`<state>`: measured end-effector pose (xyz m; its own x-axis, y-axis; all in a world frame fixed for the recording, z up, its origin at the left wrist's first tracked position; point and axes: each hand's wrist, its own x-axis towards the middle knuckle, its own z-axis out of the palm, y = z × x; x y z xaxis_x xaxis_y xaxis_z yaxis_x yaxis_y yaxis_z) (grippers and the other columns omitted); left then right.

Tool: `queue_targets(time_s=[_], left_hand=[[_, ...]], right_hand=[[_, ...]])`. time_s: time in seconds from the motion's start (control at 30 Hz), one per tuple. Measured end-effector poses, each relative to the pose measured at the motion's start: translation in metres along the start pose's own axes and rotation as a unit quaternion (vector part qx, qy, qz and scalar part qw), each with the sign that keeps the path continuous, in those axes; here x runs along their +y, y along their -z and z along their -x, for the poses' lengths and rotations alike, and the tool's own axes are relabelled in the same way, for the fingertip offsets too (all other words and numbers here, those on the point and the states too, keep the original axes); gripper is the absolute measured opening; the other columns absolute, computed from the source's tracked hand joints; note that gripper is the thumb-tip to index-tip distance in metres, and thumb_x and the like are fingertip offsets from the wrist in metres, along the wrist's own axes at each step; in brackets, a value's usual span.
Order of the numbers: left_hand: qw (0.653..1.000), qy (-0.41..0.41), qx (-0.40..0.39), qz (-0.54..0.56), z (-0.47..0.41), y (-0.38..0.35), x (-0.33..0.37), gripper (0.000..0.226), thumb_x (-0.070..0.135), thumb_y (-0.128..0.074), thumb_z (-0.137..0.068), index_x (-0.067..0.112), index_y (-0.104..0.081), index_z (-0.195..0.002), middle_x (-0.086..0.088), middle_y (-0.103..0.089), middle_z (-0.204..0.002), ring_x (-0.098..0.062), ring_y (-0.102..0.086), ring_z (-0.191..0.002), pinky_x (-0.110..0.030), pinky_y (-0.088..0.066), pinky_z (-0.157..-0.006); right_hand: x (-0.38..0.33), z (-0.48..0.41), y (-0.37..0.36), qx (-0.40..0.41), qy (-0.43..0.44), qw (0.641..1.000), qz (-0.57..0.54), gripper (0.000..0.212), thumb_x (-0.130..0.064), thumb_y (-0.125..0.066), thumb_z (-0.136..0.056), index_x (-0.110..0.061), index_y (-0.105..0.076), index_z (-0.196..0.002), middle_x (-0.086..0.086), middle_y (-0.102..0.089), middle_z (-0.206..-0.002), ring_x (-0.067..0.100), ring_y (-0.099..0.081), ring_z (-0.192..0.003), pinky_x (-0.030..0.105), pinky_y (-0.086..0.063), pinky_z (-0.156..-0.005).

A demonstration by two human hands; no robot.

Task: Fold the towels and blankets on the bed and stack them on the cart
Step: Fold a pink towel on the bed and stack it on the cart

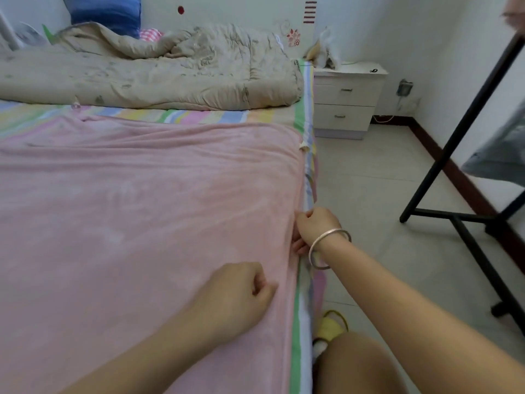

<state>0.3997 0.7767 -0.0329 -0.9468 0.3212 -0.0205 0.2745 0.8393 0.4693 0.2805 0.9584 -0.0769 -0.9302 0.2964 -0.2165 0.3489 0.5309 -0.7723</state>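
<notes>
At the bed (308, 155) edge, R hand (315, 228) pinches the pink blanket (142, 209) hem, prob. to lift for folding. L hand (241, 291) fingers (264, 284) curled on it; can't tell if gripping.

plain pale pink on the blanket (142, 209); beyond the blanket, pastel stripes of pink, yellow, blue and green on the sheet (199, 116), then beige with dark blotches on the quilt (156, 78).
</notes>
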Motion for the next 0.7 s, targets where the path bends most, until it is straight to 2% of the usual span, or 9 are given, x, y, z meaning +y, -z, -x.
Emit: queue_targets(time_s=[0.07, 0.13, 0.23, 0.33, 0.43, 0.53, 0.6, 0.63, 0.7], left_hand=[[1.000, 0.006, -0.003, -0.002, 0.015, 0.000, 0.005, 0.041, 0.059, -0.057, -0.082, 0.020, -0.052, -0.068, 0.006, -0.056, -0.063, -0.011, -0.055, -0.067, -0.029, -0.042, -0.062], [1.000, 0.010, -0.017, -0.023, 0.025, -0.005, 0.011, 0.043, 0.063, -0.058, -0.076, 0.021, -0.052, -0.070, 0.007, -0.058, -0.068, -0.014, -0.058, -0.071, -0.030, -0.046, -0.063], [0.997, 0.005, -0.002, -0.078, 0.032, -0.016, 0.023, 0.039, 0.051, -0.049, -0.085, 0.019, -0.040, -0.066, 0.001, -0.055, -0.072, -0.029, -0.059, -0.076, -0.033, -0.042, -0.059], [0.995, 0.000, 0.000, -0.095, 0.033, -0.012, 0.036, 0.035, 0.040, -0.044, -0.093, 0.016, -0.039, -0.067, -0.011, -0.062, -0.084, -0.036, -0.059, -0.081, -0.033, -0.034, -0.059], [0.996, -0.025, -0.050, -0.075, 0.028, -0.006, 0.046, 0.027, 0.025, -0.048, -0.087, 0.016, -0.039, -0.064, -0.011, -0.061, -0.074, -0.034, -0.061, -0.079, -0.035, -0.044, -0.062], [0.995, -0.050, -0.067, -0.062, 0.029, -0.010, 0.051, 0.028, 0.023, -0.048, -0.089, 0.017, -0.037, -0.064, -0.015, -0.064, -0.084, -0.036, -0.060, -0.083, -0.036, -0.045, -0.066], [0.995, -0.060, -0.064, -0.050, 0.033, -0.017, 0.047, 0.024, 0.025, -0.049, -0.091, 0.016, -0.044, -0.070, -0.014, -0.066, -0.089, -0.034, -0.060, -0.085, -0.036, -0.044, -0.067], [0.996, -0.057, -0.071, -0.020, 0.035, -0.019, 0.043, 0.019, 0.025, -0.049, -0.092, 0.016, -0.051, -0.076, -0.011, -0.068, -0.087, -0.030, -0.063, -0.082, -0.035, -0.047, -0.068], [0.987, -0.026, -0.107, 0.120, 0.041, -0.020, 0.033, 0.012, 0.022, -0.050, -0.095, 0.015, -0.059, -0.089, -0.003, -0.071, -0.080, -0.017, -0.065, -0.067, -0.032, -0.052, -0.067]], right_hand=[[-0.003, 0.022, -0.006, -0.029, -0.015, 0.999, -0.003, 0.068, -0.062, -0.043, -0.067, 0.000, -0.065, -0.082, 0.025, -0.070, -0.091, 0.040, -0.069, -0.086, 0.051, -0.055, -0.082], [-0.011, 0.050, -0.005, -0.031, -0.012, 0.999, 0.020, 0.067, -0.056, -0.043, -0.081, 0.003, -0.065, -0.101, 0.026, -0.066, -0.110, 0.040, -0.064, -0.104, 0.046, -0.051, -0.092], [-0.012, 0.064, -0.007, 0.043, -0.020, 0.994, 0.094, 0.048, -0.037, -0.041, -0.098, 0.001, -0.058, -0.123, 0.021, -0.056, -0.131, 0.036, -0.054, -0.120, 0.036, -0.043, -0.097], [-0.011, 0.074, -0.014, 0.081, -0.021, 0.991, 0.108, 0.041, -0.034, -0.042, -0.100, -0.003, -0.058, -0.123, 0.017, -0.056, -0.131, 0.033, -0.054, -0.120, 0.035, -0.044, -0.094], [-0.010, 0.079, -0.006, 0.086, -0.017, 0.991, 0.099, 0.040, -0.034, -0.042, -0.101, -0.004, -0.058, -0.122, 0.018, -0.058, -0.129, 0.035, -0.055, -0.119, 0.036, -0.044, -0.092], [0.002, 0.077, 0.002, 0.084, -0.007, 0.989, 0.121, 0.042, -0.038, -0.044, -0.099, -0.004, -0.061, -0.119, 0.021, -0.060, -0.124, 0.037, -0.056, -0.115, 0.036, -0.045, -0.088], [0.009, 0.078, 0.000, 0.082, -0.004, 0.987, 0.135, 0.043, -0.040, -0.043, -0.098, -0.007, -0.061, -0.119, 0.021, -0.061, -0.122, 0.037, -0.057, -0.113, 0.036, -0.045, -0.087], [0.011, 0.080, -0.002, 0.085, -0.005, 0.987, 0.137, 0.044, -0.041, -0.042, -0.098, -0.008, -0.059, -0.121, 0.020, -0.061, -0.122, 0.038, -0.057, -0.113, 0.037, -0.045, -0.087], [0.010, 0.085, -0.006, 0.102, -0.013, 0.984, 0.143, 0.044, -0.042, -0.041, -0.099, -0.007, -0.056, -0.122, 0.019, -0.061, -0.123, 0.038, -0.056, -0.114, 0.038, -0.044, -0.089]])
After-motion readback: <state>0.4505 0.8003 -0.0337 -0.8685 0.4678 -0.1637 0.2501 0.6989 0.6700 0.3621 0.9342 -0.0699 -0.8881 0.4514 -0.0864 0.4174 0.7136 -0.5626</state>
